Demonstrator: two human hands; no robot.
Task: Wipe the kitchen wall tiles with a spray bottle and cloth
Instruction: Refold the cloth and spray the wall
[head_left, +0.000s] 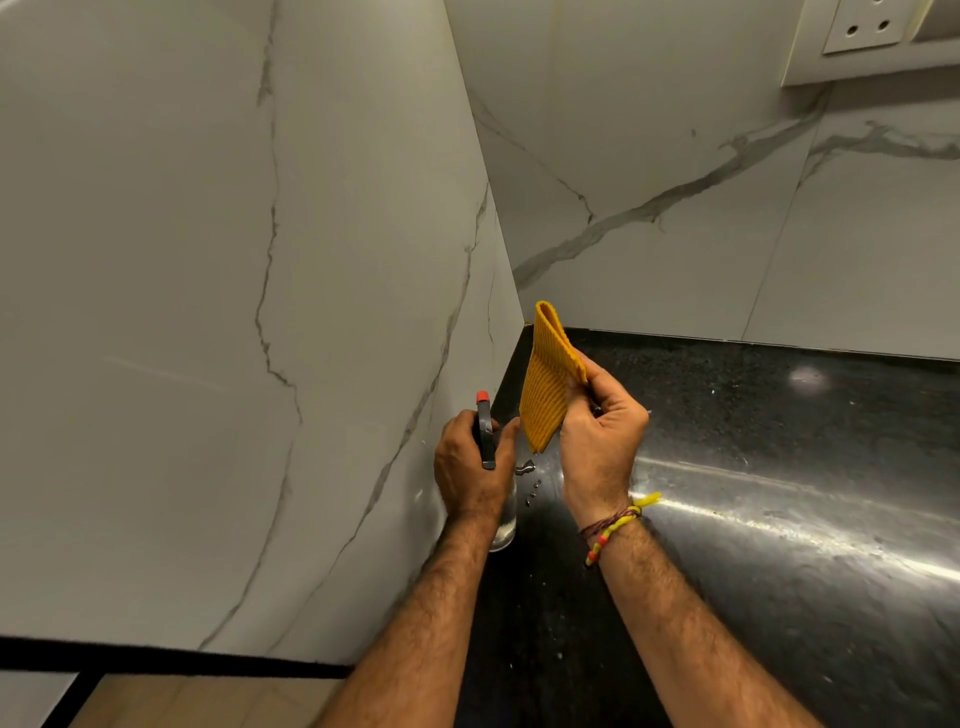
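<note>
Nearest the camera, two bare forearms reach forward over a black polished countertop (779, 519), the right wrist wearing a beaded yellow and red thread bracelet (613, 527). Just beyond, the left hand (467, 467) is wrapped around the neck of a clear spray bottle (491, 467), fingers curled about its dark trigger head, whose red nozzle tip points up and away; the bottle's transparent body hangs below the hand, over the counter's left edge close to the side wall. Beside it, the right hand (597, 431) pinches a folded, ribbed yellow cloth (548, 384) between thumb and fingers, holding it upright in the air above the counter. A few water droplets (527, 470) lie on the counter between the hands. Farther off, white marble-veined wall tiles (649, 182) meet in the corner, and a white electrical socket (865, 26) sits at the upper right.
</note>
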